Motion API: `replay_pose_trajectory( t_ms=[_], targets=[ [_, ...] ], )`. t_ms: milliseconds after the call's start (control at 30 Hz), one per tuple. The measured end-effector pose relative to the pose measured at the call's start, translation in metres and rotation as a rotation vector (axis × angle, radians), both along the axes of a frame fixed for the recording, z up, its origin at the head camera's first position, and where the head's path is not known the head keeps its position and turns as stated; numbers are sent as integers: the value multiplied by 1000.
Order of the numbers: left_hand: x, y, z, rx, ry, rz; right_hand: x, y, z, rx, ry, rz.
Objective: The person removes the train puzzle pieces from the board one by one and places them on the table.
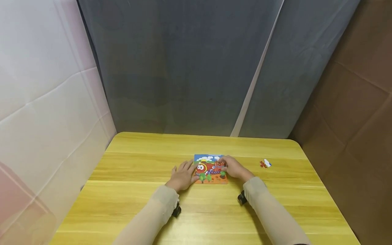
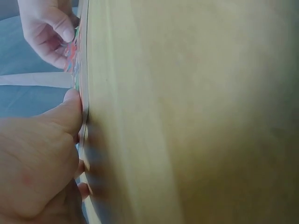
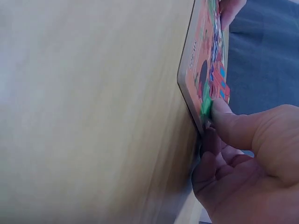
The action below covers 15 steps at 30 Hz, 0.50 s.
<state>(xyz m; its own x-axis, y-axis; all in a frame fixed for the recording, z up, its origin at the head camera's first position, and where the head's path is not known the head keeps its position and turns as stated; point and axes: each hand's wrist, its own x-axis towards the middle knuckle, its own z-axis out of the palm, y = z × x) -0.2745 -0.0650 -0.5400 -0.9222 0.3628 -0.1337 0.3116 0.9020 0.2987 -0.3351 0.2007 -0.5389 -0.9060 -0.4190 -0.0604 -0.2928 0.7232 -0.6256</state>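
Note:
A jigsaw puzzle board [image 1: 211, 179] with a smiling red train, green trees and an orange ground lies flat on the table. My left hand [image 1: 182, 177] rests at its left side, fingers spread over the table and thumb on the board's edge. At the right side, my right hand [image 1: 233, 167] pinches a red puzzle piece with blue windows [image 3: 221, 80], its thumb on the near side. That piece stands tilted up from the picture in the right wrist view. The right hand's other fingers curl low beside the board's corner.
More loose puzzle pieces [image 1: 265, 163], red and blue-white, lie together to the right of the board. The yellow wood-grain table [image 1: 208, 214] ends at a grey curtain [image 1: 183, 85] behind. Pale cloth [image 1: 52, 85] hangs on the left, brown cloth [image 1: 352, 112] on the right.

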Motion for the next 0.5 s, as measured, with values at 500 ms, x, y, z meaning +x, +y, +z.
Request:
replay_pose_trajectory(
  t_ms=[500],
  targets=[
    [0, 3, 2, 9, -20, 10, -4, -1, 1, -81, -65, -81]
  ],
)
